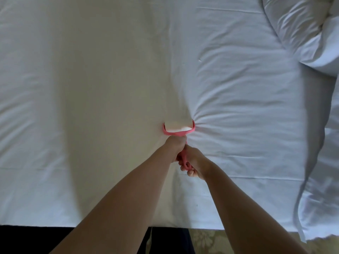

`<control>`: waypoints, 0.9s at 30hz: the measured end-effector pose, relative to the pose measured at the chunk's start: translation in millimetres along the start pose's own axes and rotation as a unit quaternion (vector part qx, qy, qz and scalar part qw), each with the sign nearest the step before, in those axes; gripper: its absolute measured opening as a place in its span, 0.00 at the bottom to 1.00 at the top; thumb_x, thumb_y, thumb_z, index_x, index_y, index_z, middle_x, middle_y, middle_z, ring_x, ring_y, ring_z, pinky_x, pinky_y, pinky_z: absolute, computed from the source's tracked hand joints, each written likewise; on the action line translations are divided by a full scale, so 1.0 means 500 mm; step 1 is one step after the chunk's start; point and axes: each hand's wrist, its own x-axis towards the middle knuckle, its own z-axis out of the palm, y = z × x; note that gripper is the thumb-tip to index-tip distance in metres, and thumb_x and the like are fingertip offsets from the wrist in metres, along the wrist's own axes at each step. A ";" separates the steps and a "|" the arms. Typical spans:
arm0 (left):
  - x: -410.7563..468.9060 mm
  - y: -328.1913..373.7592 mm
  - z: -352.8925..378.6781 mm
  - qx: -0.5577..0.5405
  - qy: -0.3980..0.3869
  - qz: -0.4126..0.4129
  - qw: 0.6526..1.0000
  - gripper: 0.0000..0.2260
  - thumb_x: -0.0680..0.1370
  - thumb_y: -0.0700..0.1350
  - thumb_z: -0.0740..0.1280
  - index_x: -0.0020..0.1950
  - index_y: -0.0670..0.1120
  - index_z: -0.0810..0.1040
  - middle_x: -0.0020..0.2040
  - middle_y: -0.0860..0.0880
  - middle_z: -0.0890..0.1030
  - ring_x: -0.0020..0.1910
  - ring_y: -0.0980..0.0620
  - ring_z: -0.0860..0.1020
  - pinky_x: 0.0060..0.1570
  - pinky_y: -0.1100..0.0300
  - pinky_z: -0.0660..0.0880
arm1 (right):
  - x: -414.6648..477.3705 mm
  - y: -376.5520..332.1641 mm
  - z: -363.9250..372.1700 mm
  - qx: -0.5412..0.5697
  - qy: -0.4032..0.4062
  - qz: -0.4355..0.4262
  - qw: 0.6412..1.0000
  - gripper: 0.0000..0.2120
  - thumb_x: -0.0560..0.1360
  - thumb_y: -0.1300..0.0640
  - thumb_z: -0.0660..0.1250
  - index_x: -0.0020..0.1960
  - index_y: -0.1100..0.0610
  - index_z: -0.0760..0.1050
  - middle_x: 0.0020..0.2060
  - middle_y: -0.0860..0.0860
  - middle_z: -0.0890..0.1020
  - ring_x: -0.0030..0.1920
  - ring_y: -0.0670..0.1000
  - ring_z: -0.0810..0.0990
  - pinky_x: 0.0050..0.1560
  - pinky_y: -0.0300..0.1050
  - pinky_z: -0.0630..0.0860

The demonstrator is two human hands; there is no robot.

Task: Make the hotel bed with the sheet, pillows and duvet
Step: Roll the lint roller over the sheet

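Note:
A white sheet (91,79) covers the mattress and fills most of the view. On it lies a pink lint roller (178,129) with a white roll, pressed into the cloth so that creases fan out to its right. My left hand (175,145) grips the pink handle just below the roller head. My right hand (194,165) grips the lower end of the same handle. A bunched white duvet (311,33) is piled at the upper right and trails down the right side of the bed.
The near edge of the bed (128,223) runs across the bottom. Below it are dark trousers (165,241) and a strip of patterned carpet (211,239). The duvet edge (300,208) hangs over the bed's front right.

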 end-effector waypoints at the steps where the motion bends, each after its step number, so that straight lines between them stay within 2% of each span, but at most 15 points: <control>1: -0.003 -0.012 0.003 0.001 0.000 -0.002 1.000 0.11 0.78 0.45 0.56 0.43 0.40 0.73 0.41 0.42 0.78 0.40 0.42 0.77 0.48 0.51 0.78 | -0.003 0.012 0.003 -0.001 0.000 0.000 1.000 0.30 0.80 0.35 0.47 0.41 0.56 0.75 0.39 0.52 0.75 0.27 0.47 0.68 0.24 0.35 0.56; 4: -0.014 -0.048 0.012 -0.001 0.002 0.003 1.000 0.11 0.77 0.45 0.56 0.43 0.41 0.73 0.41 0.42 0.78 0.39 0.42 0.77 0.48 0.50 0.78 | -0.013 0.048 0.012 0.000 0.000 -0.004 1.000 0.30 0.80 0.35 0.46 0.40 0.56 0.75 0.40 0.52 0.75 0.27 0.47 0.68 0.24 0.35 0.56; 8: -0.030 -0.095 0.028 0.002 0.000 0.019 1.000 0.10 0.77 0.45 0.56 0.41 0.42 0.72 0.39 0.43 0.76 0.37 0.42 0.76 0.42 0.52 0.76 | -0.023 0.100 0.019 0.000 0.008 -0.007 1.000 0.29 0.80 0.35 0.47 0.42 0.56 0.76 0.39 0.52 0.76 0.27 0.47 0.68 0.24 0.34 0.56; 13: -0.046 -0.170 0.052 0.004 -0.010 0.038 0.999 0.08 0.76 0.42 0.56 0.38 0.43 0.69 0.36 0.44 0.72 0.34 0.44 0.73 0.32 0.57 0.71 | -0.038 0.180 0.031 -0.003 0.020 -0.009 1.000 0.27 0.80 0.38 0.48 0.38 0.55 0.74 0.36 0.51 0.75 0.27 0.46 0.67 0.25 0.35 0.55; 24: -0.072 -0.328 0.119 0.001 -0.009 0.033 0.999 0.08 0.77 0.44 0.58 0.41 0.42 0.72 0.41 0.42 0.76 0.39 0.42 0.75 0.41 0.53 0.75 | -0.061 0.358 0.048 0.015 0.028 -0.028 0.999 0.31 0.79 0.34 0.46 0.38 0.56 0.74 0.32 0.50 0.73 0.25 0.46 0.65 0.24 0.35 0.53; 27: -0.084 -0.367 0.136 -0.008 -0.006 0.027 1.000 0.10 0.78 0.45 0.58 0.41 0.42 0.73 0.40 0.42 0.76 0.38 0.43 0.76 0.39 0.55 0.75 | -0.066 0.398 0.047 0.015 0.022 -0.029 0.999 0.32 0.80 0.33 0.46 0.39 0.57 0.74 0.32 0.50 0.72 0.26 0.46 0.65 0.24 0.35 0.53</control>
